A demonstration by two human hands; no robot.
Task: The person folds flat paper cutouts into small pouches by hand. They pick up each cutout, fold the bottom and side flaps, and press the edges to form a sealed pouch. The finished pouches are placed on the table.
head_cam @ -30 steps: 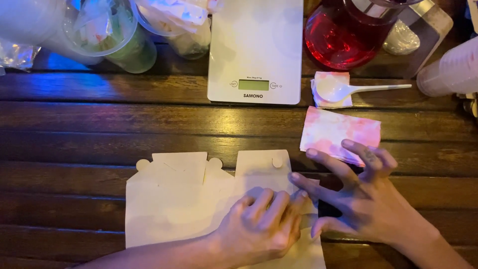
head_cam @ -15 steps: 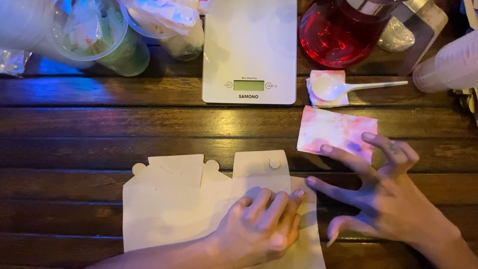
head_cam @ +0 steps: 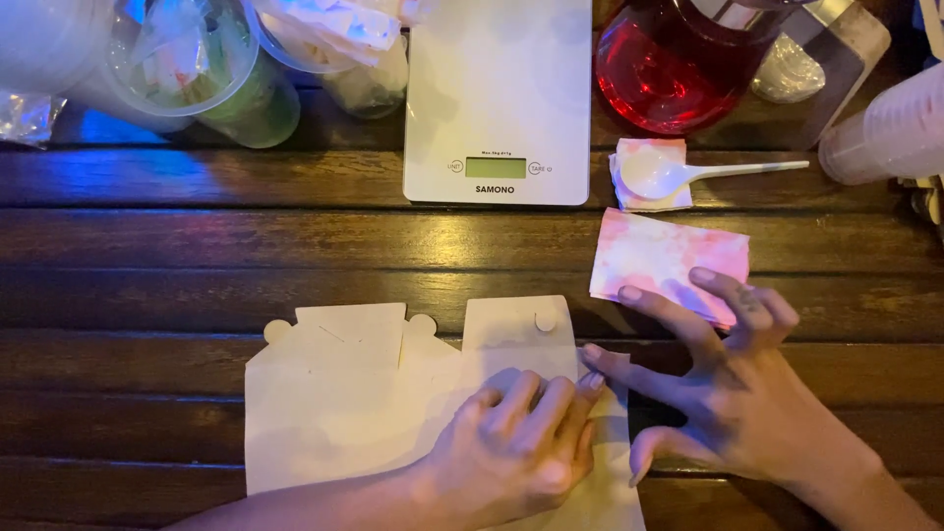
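Left hand (head_cam: 511,442) covers the flat carton blank's (head_cam: 334,413) right half; its bottom runs off frame, red jug (head_cam: 678,69) cropped up top.

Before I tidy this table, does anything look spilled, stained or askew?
The napkin beside the right hand is blotched pink and lies skewed. A smaller stained napkin sits under the white spoon. No puddle shows.

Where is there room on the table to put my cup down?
Bare wood lies left of the scale, between the plastic cups and the flat white carton. The right is crowded: pink napkin, spoon, red jug.
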